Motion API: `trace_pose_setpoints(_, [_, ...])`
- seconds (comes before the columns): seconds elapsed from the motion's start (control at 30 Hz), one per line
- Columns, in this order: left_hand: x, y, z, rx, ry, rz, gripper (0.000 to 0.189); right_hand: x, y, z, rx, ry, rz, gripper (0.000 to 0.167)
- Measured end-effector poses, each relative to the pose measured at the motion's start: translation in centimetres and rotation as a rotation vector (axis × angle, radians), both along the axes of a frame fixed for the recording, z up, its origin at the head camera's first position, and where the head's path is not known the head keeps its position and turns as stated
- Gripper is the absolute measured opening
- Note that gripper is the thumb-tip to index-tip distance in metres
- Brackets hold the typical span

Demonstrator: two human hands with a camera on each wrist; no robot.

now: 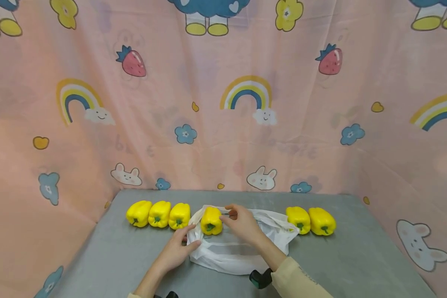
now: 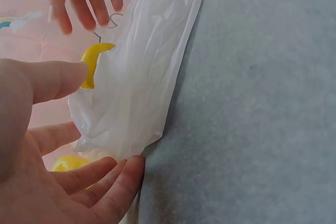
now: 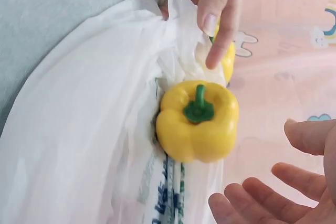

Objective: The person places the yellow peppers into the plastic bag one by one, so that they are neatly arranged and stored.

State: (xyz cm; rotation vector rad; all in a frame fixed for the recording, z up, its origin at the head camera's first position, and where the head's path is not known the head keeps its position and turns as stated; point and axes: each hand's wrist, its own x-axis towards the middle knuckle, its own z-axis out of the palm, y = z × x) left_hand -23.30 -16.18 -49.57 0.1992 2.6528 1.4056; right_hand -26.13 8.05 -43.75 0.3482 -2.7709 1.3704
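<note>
A yellow bell pepper (image 1: 211,221) with a green stem lies at the left part of a white plastic bag (image 1: 231,265), whose mouth is spread open. In the right wrist view this bell pepper (image 3: 197,135) shows its stem end. My left hand (image 1: 176,248) is at the bag's left edge; its fingers are spread, with fingertips against the plastic in the left wrist view. Just right of the pepper is my right hand (image 1: 242,225). Its fingers (image 3: 273,198) are loosely bent and hold nothing, apart from the pepper in the right wrist view.
Left of the bag stand three yellow bell peppers (image 1: 159,214) in a row. Two more bell peppers (image 1: 311,221) sit at its right edge, the nearer one partly overlapped by plastic. A pink patterned curtain (image 1: 223,157) hangs behind the grey table (image 1: 361,256).
</note>
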Motion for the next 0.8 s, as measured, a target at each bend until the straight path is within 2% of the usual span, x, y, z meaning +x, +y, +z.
trace_pose_setpoints(0.37, [-0.2, -0.1, 0.0, 0.023, -0.004, -0.004, 0.059, 0.6, 3.9, 0.5, 0.013, 0.112, -0.024, 0.033])
trace_pose_setpoints(0.53, [-0.1, -0.1, -0.1, 0.020, -0.014, -0.001, 0.060, 1.0, 5.9, 0.7, 0.031, 0.118, -0.048, 0.030])
trace_pose_setpoints(0.8, [-0.1, -0.2, -0.1, 0.022, -0.022, 0.016, 0.061, 0.8, 9.8, 1.3, 0.010, 0.149, -0.030, 0.032])
